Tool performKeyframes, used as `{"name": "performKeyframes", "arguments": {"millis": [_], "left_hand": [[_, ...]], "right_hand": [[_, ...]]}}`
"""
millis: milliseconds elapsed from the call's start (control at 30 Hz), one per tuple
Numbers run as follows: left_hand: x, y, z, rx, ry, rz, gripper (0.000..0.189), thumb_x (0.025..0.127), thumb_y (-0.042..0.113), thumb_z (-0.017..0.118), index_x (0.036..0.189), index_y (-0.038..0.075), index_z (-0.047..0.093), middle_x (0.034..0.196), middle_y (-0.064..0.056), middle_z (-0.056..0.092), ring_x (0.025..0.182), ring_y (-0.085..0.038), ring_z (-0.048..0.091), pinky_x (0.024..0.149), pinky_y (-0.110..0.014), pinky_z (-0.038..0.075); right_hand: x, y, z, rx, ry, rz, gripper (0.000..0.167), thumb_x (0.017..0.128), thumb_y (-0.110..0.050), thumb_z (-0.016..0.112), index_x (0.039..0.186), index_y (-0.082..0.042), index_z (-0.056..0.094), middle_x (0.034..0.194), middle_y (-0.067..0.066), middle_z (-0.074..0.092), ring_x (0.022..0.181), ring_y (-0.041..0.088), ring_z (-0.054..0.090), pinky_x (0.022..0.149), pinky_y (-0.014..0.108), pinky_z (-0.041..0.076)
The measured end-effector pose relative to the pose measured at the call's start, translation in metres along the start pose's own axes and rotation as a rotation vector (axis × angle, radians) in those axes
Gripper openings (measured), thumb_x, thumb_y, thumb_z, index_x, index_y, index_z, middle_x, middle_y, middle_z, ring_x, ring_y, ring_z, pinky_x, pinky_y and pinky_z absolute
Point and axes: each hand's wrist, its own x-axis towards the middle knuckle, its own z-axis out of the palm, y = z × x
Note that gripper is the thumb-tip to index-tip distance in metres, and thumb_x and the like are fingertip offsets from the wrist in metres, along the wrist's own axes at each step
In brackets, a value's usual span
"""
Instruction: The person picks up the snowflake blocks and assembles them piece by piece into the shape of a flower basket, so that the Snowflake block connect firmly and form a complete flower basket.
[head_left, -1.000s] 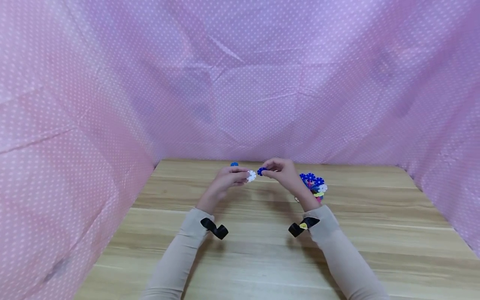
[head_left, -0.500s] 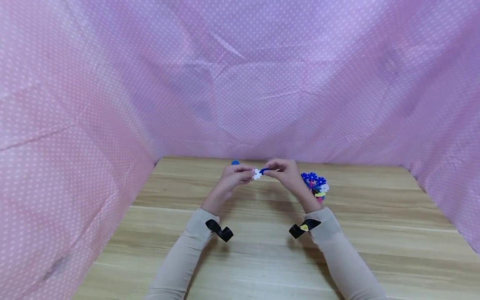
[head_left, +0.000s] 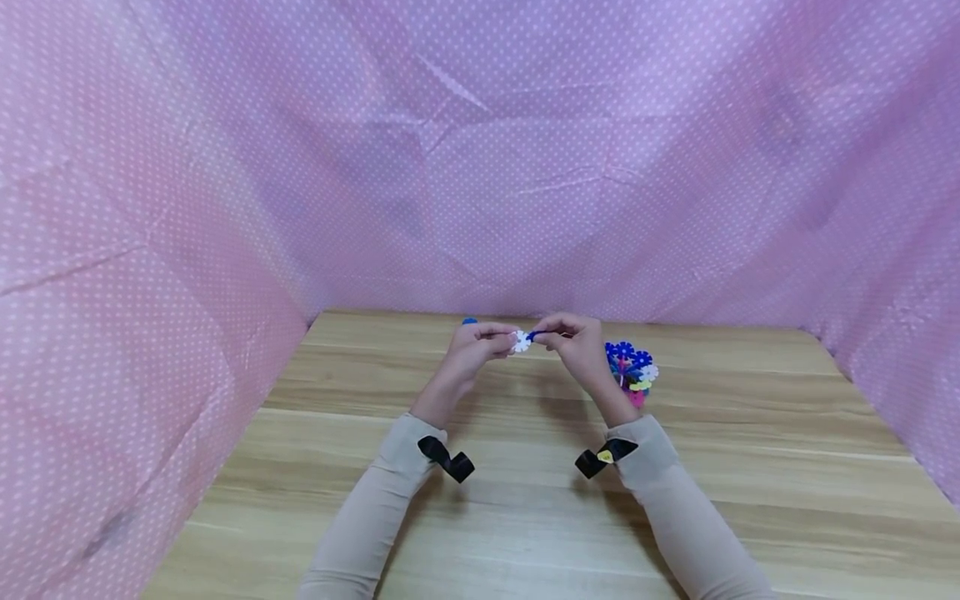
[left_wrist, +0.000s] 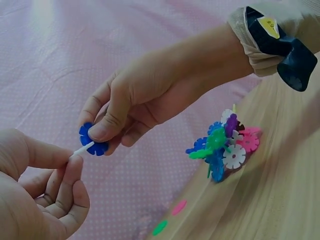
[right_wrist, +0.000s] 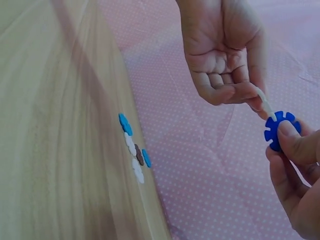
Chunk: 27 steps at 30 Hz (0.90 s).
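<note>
Between thumb and fingers my left hand (head_left: pixel 474 348) pinches a white snowflake disc (head_left: pixel 521 341), seen edge-on in the left wrist view. My right hand (head_left: pixel 579 346) pinches a dark blue snowflake disc (right_wrist: pixel 276 131) with notches around its rim. The two discs meet at right angles, the white edge at a notch of the blue one. Both hands are raised above the far part of the table. Beyond the right wrist stands a cluster of joined snowflake discs (left_wrist: pixel 225 145) in blue, green, white, pink and purple.
Loose snowflake discs lie along the table's far side: a blue one (right_wrist: pixel 125 124), white ones and a brown one (right_wrist: pixel 139 155) in the right wrist view, a pink one (left_wrist: pixel 179 207) and a green one (left_wrist: pixel 159 228) in the left. Pink dotted cloth (head_left: pixel 480 167) hangs around the wooden table (head_left: pixel 517 517).
My left hand has moved right with the white disc, closing the gap to the blue disc. The blue disc has turned from face-on to nearly edge-on in the head view.
</note>
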Motion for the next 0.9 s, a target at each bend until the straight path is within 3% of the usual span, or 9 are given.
{"name": "performKeyframes", "arguments": {"millis": [167, 433, 600, 833, 900], "left_hand": [[0.001, -0.004, 0.005, -0.063, 0.025, -0.005, 0.026, 0.094, 0.001, 0.069, 0.116, -0.013, 0.068, 0.090, 0.000, 0.072, 0.074, -0.006, 0.066, 0.071, -0.017, 0.056], [0.000, -0.008, 0.011, -0.127, 0.057, -0.017, 0.030, 0.094, -0.001, 0.068, 0.119, -0.016, 0.066, 0.088, 0.001, 0.071, 0.070, -0.005, 0.064, 0.065, -0.014, 0.053], [0.000, -0.009, 0.007, -0.052, 0.033, 0.004, 0.027, 0.095, 0.001, 0.068, 0.118, -0.013, 0.068, 0.089, 0.001, 0.072, 0.073, -0.005, 0.065, 0.070, -0.017, 0.055], [0.004, -0.011, -0.007, 0.103, -0.111, 0.005, 0.028, 0.097, 0.005, 0.066, 0.122, -0.007, 0.067, 0.090, 0.002, 0.070, 0.080, -0.008, 0.067, 0.085, -0.030, 0.057], [0.006, -0.012, -0.010, 0.124, -0.132, 0.006, 0.028, 0.097, 0.006, 0.065, 0.123, -0.006, 0.067, 0.090, 0.003, 0.070, 0.083, -0.013, 0.069, 0.089, -0.035, 0.058]], "right_hand": [[-0.002, 0.001, 0.002, 0.029, 0.029, 0.005, 0.006, 0.085, 0.014, 0.071, 0.082, 0.010, 0.072, 0.086, 0.036, 0.068, 0.064, 0.016, 0.062, 0.059, 0.023, 0.056], [-0.005, 0.005, 0.007, 0.052, 0.073, 0.013, 0.003, 0.083, 0.016, 0.072, 0.085, 0.016, 0.070, 0.084, 0.035, 0.067, 0.062, 0.010, 0.060, 0.057, 0.023, 0.056], [-0.004, 0.002, 0.006, 0.036, 0.032, 0.007, 0.004, 0.083, 0.015, 0.071, 0.087, 0.017, 0.070, 0.086, 0.034, 0.067, 0.065, 0.013, 0.060, 0.060, 0.024, 0.056], [-0.001, -0.002, 0.003, -0.027, -0.099, 0.016, 0.008, 0.086, 0.010, 0.073, 0.093, 0.014, 0.072, 0.094, 0.031, 0.072, 0.074, 0.019, 0.064, 0.066, 0.020, 0.054], [0.003, 0.007, 0.004, -0.030, -0.117, 0.024, 0.013, 0.087, 0.006, 0.075, 0.099, 0.011, 0.073, 0.098, 0.030, 0.073, 0.080, 0.022, 0.068, 0.068, 0.020, 0.056]]}}
